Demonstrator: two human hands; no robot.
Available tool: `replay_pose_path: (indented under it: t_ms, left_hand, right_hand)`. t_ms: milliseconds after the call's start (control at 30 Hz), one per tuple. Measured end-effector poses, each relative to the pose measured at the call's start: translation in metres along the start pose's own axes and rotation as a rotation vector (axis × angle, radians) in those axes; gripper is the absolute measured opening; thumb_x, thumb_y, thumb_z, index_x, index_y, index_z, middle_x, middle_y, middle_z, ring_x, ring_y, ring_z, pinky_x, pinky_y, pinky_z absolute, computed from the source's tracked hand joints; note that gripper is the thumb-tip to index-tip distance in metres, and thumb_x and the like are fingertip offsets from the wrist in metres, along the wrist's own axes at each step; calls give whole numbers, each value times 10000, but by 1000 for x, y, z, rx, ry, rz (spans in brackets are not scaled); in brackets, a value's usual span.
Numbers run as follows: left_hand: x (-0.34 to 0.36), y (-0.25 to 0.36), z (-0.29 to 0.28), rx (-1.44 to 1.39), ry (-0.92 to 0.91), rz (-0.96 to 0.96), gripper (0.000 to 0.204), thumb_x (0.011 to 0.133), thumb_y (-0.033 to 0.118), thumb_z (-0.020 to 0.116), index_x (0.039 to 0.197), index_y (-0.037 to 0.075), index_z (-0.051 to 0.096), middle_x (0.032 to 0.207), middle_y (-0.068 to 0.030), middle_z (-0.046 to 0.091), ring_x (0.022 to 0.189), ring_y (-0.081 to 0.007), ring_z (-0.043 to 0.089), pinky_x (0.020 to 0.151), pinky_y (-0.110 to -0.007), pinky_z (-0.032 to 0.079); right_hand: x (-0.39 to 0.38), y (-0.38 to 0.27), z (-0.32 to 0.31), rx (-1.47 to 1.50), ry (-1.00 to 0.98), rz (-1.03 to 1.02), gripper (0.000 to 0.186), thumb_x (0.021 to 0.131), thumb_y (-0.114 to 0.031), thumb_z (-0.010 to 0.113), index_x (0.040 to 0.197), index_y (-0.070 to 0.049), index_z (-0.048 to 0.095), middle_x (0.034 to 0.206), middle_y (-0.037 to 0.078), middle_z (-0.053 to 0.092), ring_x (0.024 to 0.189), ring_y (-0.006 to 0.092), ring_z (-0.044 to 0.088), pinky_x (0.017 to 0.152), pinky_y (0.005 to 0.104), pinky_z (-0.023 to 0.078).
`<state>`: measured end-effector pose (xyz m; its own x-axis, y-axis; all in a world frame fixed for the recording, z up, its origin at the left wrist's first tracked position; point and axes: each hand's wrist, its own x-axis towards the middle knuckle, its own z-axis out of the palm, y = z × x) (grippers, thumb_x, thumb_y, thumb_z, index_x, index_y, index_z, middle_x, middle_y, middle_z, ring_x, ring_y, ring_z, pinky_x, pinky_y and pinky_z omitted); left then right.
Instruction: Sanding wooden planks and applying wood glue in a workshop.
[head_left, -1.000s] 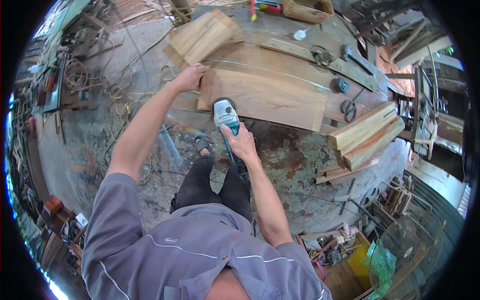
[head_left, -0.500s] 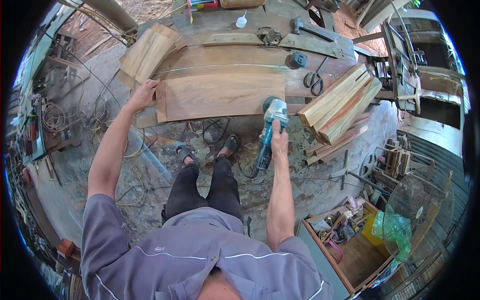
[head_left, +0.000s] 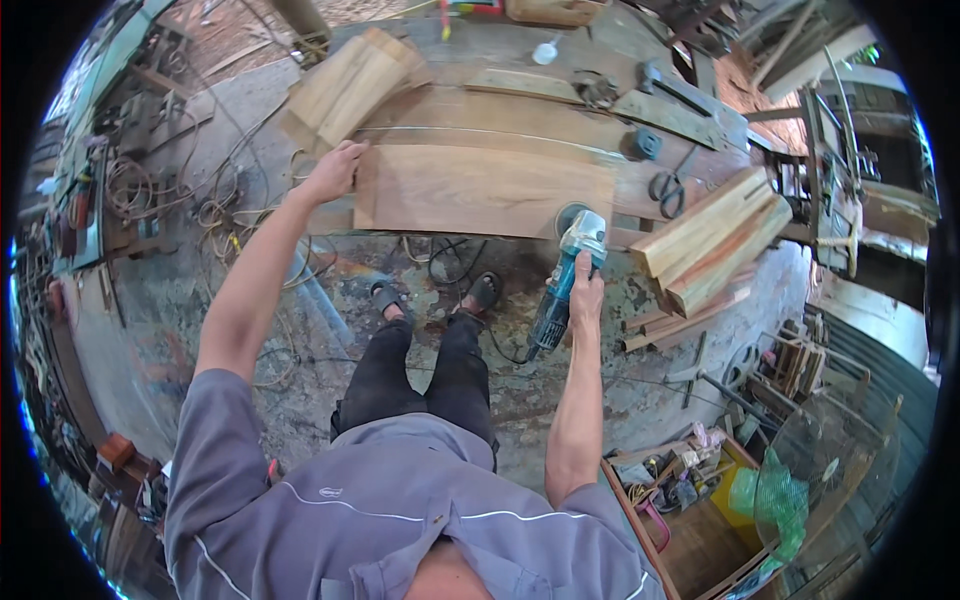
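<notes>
A wide, flat wooden board (head_left: 480, 190) lies along the near side of the workbench. My left hand (head_left: 336, 172) is at its left end, fingers curled over the edge. My right hand (head_left: 587, 290) is wrapped round the body of a teal angle grinder (head_left: 553, 308). The grinder's round disc (head_left: 573, 218) is at the board's near right corner, over the surface; whether it presses on the wood cannot be seen. The grinder's cord hangs from its rear end toward the floor.
Stacked wood pieces (head_left: 350, 88) sit left of the board, and thick timber blocks (head_left: 715, 240) to its right. Behind are black scissors (head_left: 670, 190), a dark blue block-shaped item (head_left: 645, 145) and a hammer (head_left: 650, 78). A fan (head_left: 825, 480) and an open crate (head_left: 690, 545) stand lower right.
The whole scene has shifted rightward in the picture as my head moved. Both hands keep their holds, and the grinder stays by the board's near right corner.
</notes>
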<state>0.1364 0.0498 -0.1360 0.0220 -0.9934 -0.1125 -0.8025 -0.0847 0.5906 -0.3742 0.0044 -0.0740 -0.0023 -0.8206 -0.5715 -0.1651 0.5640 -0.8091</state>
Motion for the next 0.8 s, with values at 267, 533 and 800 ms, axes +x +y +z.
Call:
replay_pose_path:
  t_ms: [267,533,800]
  left_hand:
    - [8,-3,-6,67,-87,25,386,957,41,504,1330,-26,578,1268,-238,628,1208,-402,580,1037,-438,472]
    - [11,4,-2,25,-129,-7,447,943,9,494,1386,-22,538,1302,-240,594,1227,-404,559,1050,-439,461]
    - [0,-2,-5,-19,-78,6,471,948,12,472,1416,-33,490,1318,-250,553,1247,-422,530,1057,-446,448]
  right_hand:
    - [-41,-8,145,-578,-337,-126,789,882,-688,620,1134,60,638,1045,299,712,1056,422,697,896,481,526]
    - [-55,-18,187,-715,-515,-143,844,867,-679,629,1216,89,583,1099,357,675,1115,478,645,947,511,503]
    - [-20,3,-8,62,13,18,582,996,-584,573,1070,-8,612,802,72,652,653,185,656,618,344,554]
